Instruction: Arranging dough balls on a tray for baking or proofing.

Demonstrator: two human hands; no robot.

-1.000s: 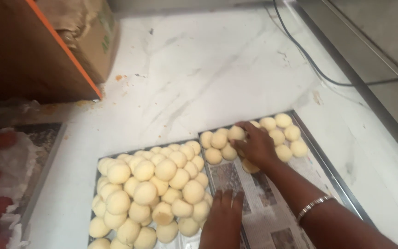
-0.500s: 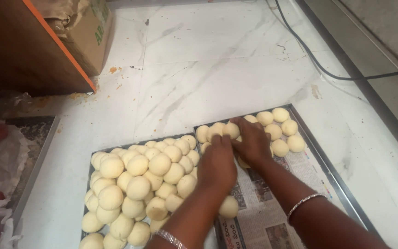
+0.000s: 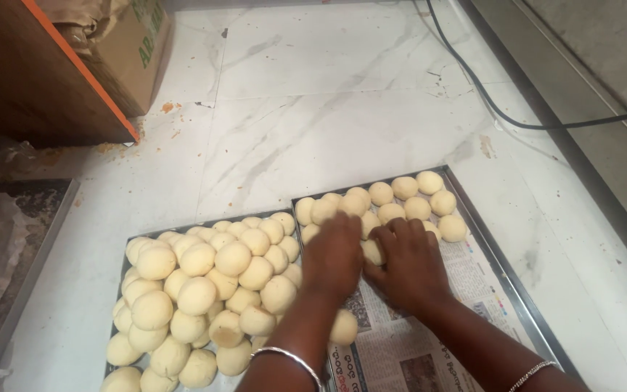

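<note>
While your left hand (image 3: 334, 254) and right hand (image 3: 409, 263) cup a dough ball (image 3: 373, 251) together, seat it gently against its neighbours on the paper-lined tray (image 3: 506, 279).

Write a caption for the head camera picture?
Two hands, left hand and right hand, arranging dough balls on a paper-lined tray.

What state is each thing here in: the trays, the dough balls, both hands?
Left metal tray: heaped full of pale round dough balls.
Right newspaper-lined metal tray: dough balls in rows at the far end, near part bare paper.
Left hand: palm down on dough.
Right hand: cupped over a ball.
</note>
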